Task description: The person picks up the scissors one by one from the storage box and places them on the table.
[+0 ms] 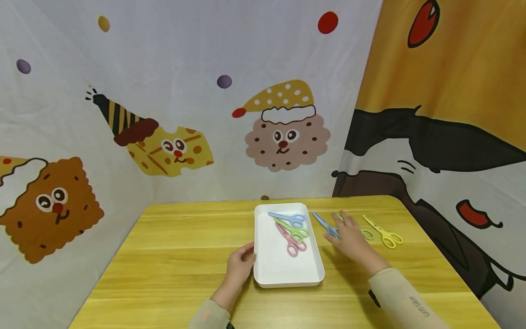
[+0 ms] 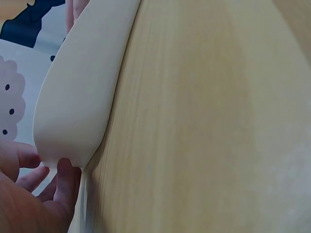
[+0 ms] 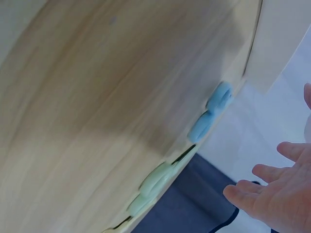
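Observation:
A white tray lies on the table with blue scissors, green scissors and pink scissors in it. My left hand holds the tray's left side, thumb and fingers at its wall. To the tray's right, my right hand hovers with spread fingers, holding nothing. It is over another green pair of scissors, which it partly hides. A second blue pair of scissors lies between this hand and the tray. Yellow scissors lie farther right.
The wooden table carries the tray and scissors. Behind it hangs a white cloth printed with cartoon food, and an orange and black printed cloth is at the right.

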`<state>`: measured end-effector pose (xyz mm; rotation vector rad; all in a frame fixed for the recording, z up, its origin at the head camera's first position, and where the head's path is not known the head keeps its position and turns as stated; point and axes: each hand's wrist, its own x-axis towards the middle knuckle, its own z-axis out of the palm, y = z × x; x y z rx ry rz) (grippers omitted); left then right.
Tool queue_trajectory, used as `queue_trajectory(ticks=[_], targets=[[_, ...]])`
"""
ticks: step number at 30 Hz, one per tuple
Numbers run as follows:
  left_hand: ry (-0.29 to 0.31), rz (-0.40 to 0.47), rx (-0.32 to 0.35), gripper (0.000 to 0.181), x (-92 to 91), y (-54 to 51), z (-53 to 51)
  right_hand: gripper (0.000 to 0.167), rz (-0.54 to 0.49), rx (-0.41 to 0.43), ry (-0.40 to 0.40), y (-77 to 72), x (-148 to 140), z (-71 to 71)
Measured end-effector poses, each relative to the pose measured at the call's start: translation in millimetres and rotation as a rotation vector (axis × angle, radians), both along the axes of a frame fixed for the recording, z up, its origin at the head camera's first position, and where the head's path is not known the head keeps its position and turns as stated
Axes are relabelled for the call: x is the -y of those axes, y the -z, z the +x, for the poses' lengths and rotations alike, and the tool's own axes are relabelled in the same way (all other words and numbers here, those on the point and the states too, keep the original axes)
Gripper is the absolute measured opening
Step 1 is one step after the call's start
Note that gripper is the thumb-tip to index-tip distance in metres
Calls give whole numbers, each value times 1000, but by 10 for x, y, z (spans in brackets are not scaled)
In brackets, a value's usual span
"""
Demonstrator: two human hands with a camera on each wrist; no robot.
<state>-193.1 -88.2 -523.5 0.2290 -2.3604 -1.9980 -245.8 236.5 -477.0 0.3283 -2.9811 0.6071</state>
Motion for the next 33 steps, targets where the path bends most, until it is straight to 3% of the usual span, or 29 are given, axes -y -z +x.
queue_trajectory(ticks=[22,33], targets=[[6,4,-5,35,10,6,5,75,4,9,-61,-33,445,44],[-2,-11,3,35,4,23,-12,75,16,18,-82,-5,652,-61]])
